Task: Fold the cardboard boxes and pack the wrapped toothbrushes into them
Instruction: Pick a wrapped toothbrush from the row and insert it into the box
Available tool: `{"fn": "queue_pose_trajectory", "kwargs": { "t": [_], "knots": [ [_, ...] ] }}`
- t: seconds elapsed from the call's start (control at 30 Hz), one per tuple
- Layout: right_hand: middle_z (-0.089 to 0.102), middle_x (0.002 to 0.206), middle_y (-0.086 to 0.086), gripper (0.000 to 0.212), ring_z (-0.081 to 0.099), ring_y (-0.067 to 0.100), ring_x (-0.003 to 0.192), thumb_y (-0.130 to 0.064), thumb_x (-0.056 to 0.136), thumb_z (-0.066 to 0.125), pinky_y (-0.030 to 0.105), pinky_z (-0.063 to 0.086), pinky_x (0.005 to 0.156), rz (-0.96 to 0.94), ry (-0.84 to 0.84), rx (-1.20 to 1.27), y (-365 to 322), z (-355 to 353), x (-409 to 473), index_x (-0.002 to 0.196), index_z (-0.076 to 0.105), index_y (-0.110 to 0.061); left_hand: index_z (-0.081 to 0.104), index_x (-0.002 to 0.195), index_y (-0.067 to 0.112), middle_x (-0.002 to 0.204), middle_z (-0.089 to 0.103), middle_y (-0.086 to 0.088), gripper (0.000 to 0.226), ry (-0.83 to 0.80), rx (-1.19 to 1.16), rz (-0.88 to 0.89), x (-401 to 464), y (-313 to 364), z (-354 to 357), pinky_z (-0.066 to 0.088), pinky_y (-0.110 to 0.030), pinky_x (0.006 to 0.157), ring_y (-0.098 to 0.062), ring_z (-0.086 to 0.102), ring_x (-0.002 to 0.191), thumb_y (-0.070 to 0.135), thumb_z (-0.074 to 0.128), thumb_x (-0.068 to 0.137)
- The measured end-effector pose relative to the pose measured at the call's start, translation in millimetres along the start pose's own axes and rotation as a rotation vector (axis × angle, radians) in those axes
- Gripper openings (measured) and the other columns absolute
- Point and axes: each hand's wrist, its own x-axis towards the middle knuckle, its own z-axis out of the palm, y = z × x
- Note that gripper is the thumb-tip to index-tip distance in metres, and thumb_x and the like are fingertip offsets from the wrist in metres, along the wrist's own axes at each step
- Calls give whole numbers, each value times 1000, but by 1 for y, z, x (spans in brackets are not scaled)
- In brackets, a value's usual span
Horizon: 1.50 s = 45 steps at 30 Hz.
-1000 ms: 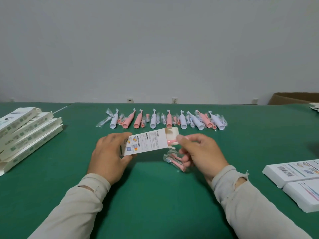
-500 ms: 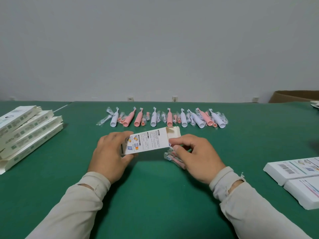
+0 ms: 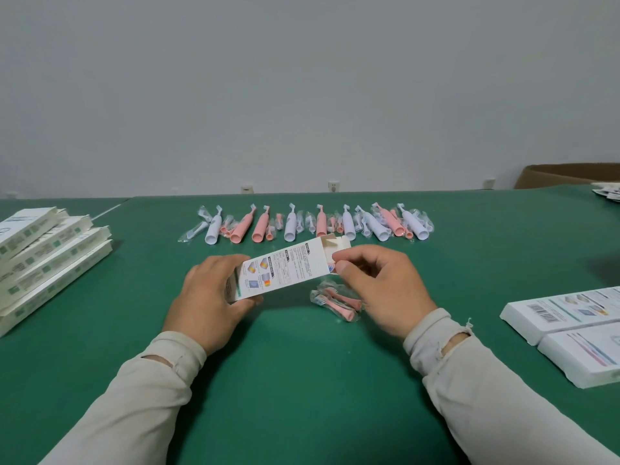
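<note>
- The left hand (image 3: 209, 297) grips the closed end of the cardboard box (image 3: 285, 270), held above the counter (image 3: 302, 380) centre.
- The right hand (image 3: 382, 290) pinches the box's open end, flaps up.
- Wrapped pink brush heads (image 3: 337, 302) lie on the counter under the right hand.
- The toothbrush row (image 3: 308, 224) lies towards the far edge.
</note>
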Motion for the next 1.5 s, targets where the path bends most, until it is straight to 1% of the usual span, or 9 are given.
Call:
{"fn": "queue_pose_trajectory", "kwargs": {
  "t": [0.2, 0.37, 0.53, 0.7, 0.87, 0.97, 1.1, 1.2, 1.5],
  "knots": [
    [66, 93, -20, 23, 58, -1, 80, -18, 94, 66, 6, 45, 73, -105, -27, -240, -1, -4, -1, 110, 72, -33, 62, 120, 28, 115, 58, 9, 54, 47, -11, 15, 2, 3, 0, 42, -35, 94, -20, 51, 111, 26, 86, 72],
    [59, 98, -15, 28, 56, 9, 91, -23, 99, 56, 29, 48, 85, -240, -163, -594, -7, -9, 0, 123, 68, -32, 63, 119, 31, 123, 53, 11, 58, 69, -43, 43, 2, 0, -2, 35, -31, 102, -21, 48, 120, 20, 88, 68],
    [53, 92, -18, 21, 54, 10, 88, -26, 101, 53, 29, 46, 81, -294, -166, -687, -9, -10, 1, 116, 68, -29, 61, 123, 29, 124, 57, 7, 60, 33, -42, 25, 3, -3, -3, 39, -36, 104, -19, 49, 119, 27, 88, 70],
    [62, 95, -19, 15, 57, -2, 87, -23, 99, 58, 9, 41, 79, -168, -134, -421, -2, -15, 3, 103, 71, -30, 60, 122, 31, 113, 60, 11, 56, -32, -43, 8, 2, -2, -3, 47, -42, 96, -20, 52, 109, 32, 87, 72],
    [68, 98, -1, 20, 62, 15, 88, -17, 98, 60, 26, 49, 85, -101, -197, -297, -1, -7, 1, 103, 77, -26, 61, 121, 30, 112, 60, 12, 55, -29, -34, 32, 3, -1, -2, 48, -44, 93, -20, 53, 106, 30, 87, 72],
    [61, 92, -5, 24, 57, 7, 84, -18, 99, 58, 19, 46, 80, -127, -273, -362, 3, -10, 3, 112, 75, -28, 60, 120, 31, 111, 60, 12, 55, -38, -31, 30, 3, -3, -2, 48, -44, 94, -20, 53, 107, 29, 87, 72],
    [62, 83, -22, 23, 56, -11, 68, -18, 98, 59, 4, 41, 62, -86, 41, -224, 9, -20, 10, 109, 72, -33, 62, 116, 30, 106, 59, 8, 51, 37, 14, -18, 6, -10, -5, 47, -42, 89, -25, 53, 104, 27, 87, 71],
    [65, 85, -19, 14, 57, -3, 70, -21, 93, 60, 18, 46, 72, 11, 171, -357, 18, -17, 11, 94, 67, -34, 62, 114, 30, 105, 58, 6, 48, 94, 44, -89, 7, -15, -6, 44, -42, 87, -27, 51, 107, 27, 86, 73],
    [70, 98, -10, 16, 65, 18, 93, -39, 92, 62, 34, 54, 86, 263, -108, -771, 18, 6, 15, 100, 70, -28, 60, 116, 31, 103, 51, 12, 48, 97, 43, -121, 4, -12, -4, 41, -40, 87, -25, 47, 109, 30, 84, 74]
  ]
}}
